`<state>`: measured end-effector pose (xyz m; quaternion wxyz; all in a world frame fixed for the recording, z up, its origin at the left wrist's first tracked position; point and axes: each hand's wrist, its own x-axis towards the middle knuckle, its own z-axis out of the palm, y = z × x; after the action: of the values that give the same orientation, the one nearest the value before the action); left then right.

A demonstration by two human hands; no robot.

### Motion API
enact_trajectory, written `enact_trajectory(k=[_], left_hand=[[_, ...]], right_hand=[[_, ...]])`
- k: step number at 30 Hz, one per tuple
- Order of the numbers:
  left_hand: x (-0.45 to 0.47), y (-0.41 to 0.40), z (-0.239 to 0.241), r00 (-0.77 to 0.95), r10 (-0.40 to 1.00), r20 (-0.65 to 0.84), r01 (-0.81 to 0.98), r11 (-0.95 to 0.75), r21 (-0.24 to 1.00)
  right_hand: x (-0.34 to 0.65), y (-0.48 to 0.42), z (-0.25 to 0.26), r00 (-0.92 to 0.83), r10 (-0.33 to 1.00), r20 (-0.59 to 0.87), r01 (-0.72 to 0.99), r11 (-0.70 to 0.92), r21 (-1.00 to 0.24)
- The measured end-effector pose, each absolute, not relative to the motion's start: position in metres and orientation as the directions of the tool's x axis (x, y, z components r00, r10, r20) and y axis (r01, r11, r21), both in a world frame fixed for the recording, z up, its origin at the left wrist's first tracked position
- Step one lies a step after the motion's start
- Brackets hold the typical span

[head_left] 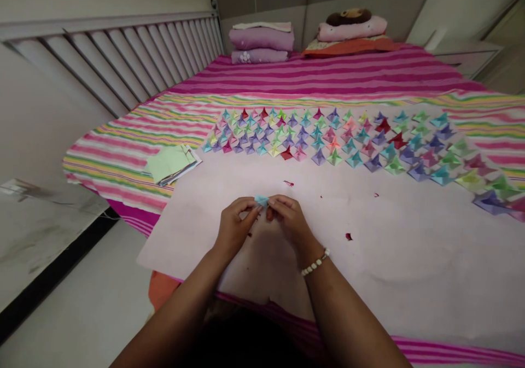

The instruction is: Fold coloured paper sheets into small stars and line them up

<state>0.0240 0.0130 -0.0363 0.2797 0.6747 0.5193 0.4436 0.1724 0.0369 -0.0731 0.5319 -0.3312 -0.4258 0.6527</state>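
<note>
Two hands (pixel 237 220) (pixel 290 215) on one light-blue paper (pixel 261 199), one beaded bracelet (pixel 315 265).

Lighting: dim, soft, indoor; source outside the view. Shadow: one diffuse brownish patch on the pale sheet (pixel 410 286), below and between the left hand (pixel 235 223) and right hand (pixel 292 219); near-black area at bottom centre. Tone: muted, greyer toward the upper right corner. Distortion: wide-angle; folded paper pieces (pixel 355 159) stretched toward the right edge, railing (pixel 139 62) steeply slanted. Definition: soft; creases of the small blue paper (pixel 261 199) indistinct.
</note>
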Motion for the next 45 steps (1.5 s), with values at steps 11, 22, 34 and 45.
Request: enact_trajectory(k=[11, 22, 34, 45], left_hand=[[0.029, 0.018, -0.038, -0.071, 0.996, 0.052, 0.052, -0.048, 0.997], [0.032, 0.018, -0.029, -0.030, 0.997, -0.066, 0.109, 0.069, 0.992], [0.035, 0.021, -0.043, -0.035, 0.979, -0.199, -0.038, 0.198, 0.980], [0.026, 0.021, -0.034, 0.020, 0.999, -0.033, 0.170, 0.029, 0.985]], right_hand=[[0.171, 0.038, -0.074, -0.234, 0.972, -0.004, -0.443, -0.111, -0.889], [0.173, 0.036, -0.077, -0.400, 0.917, 0.001, -0.370, -0.160, -0.915], [0.172, 0.035, -0.076, -0.461, 0.887, 0.023, -0.349, -0.158, -0.924], [0.170, 0.039, -0.079, -0.251, 0.968, 0.011, -0.475, -0.113, -0.873]])
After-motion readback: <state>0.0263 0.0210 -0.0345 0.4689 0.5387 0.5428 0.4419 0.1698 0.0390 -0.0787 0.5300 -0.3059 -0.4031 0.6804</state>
